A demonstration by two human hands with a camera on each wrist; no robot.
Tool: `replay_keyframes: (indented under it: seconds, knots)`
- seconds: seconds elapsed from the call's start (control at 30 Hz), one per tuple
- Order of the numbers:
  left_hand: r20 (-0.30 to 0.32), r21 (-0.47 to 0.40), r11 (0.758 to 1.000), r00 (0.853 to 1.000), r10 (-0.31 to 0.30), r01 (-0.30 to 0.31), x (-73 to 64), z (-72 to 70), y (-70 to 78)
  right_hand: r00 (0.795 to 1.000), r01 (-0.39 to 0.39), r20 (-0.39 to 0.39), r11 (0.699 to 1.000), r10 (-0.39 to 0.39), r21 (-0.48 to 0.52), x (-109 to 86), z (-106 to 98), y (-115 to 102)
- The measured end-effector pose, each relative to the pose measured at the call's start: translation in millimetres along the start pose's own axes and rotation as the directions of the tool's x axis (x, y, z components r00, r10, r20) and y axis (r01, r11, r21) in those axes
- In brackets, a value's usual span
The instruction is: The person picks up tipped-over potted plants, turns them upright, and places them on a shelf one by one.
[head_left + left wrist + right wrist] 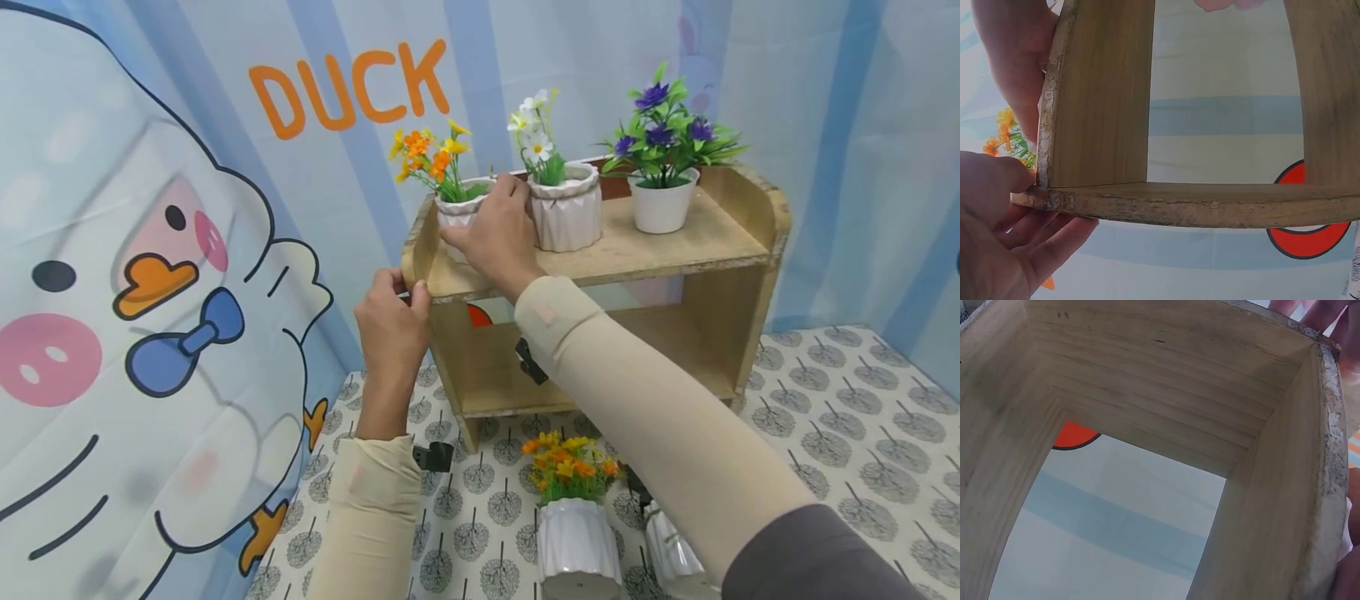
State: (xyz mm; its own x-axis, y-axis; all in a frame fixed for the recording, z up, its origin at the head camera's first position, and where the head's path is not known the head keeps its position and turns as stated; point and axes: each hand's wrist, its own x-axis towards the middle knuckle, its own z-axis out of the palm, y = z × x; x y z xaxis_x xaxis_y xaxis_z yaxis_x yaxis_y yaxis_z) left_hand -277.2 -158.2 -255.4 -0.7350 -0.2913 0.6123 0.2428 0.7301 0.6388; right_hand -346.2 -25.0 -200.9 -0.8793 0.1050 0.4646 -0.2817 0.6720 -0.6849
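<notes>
A small wooden shelf (697,242) stands against the curtain. On its top board, at the left end, is a white ribbed flowerpot (454,215) with orange and yellow artificial flowers (429,157). My right hand (498,229) grips this pot, its thumb on the front and its fingers over the right of the rim. My left hand (393,325) holds the upper left corner of the shelf; in the left wrist view its fingers (1063,247) lie along the outer side panel. Just right of my right hand stands another white ribbed flowerpot (567,212) with white flowers (537,137).
A smooth white pot (663,202) with purple flowers (658,125) stands farther right on the top board. Below, on the tree-patterned cloth (847,442), are a white pot (577,542) with orange flowers and another white pot (671,546), partly hidden by my right sleeve.
</notes>
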Motion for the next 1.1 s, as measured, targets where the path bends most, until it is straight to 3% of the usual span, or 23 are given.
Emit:
replay_keyframes:
  seconds: [0.53,0.9,1.1]
  knots:
    - [-0.002,0.001,1.0,1.0,-0.014,0.014,0.7,1.3,-0.5,0.997,0.021,0.068,1.0,-0.021,-0.009,-6.3,-9,0]
    - [-0.003,-0.004,1.0,1.0,-0.017,0.017,1.6,1.6,0.8,0.994,0.08,0.076,0.996,-0.077,-0.04,-15.6,-20,1]
    - [-0.005,0.002,1.0,1.0,-0.018,0.018,0.9,0.9,0.8,0.987,0.147,0.071,0.989,-0.144,-0.027,-24.9,-33,6]
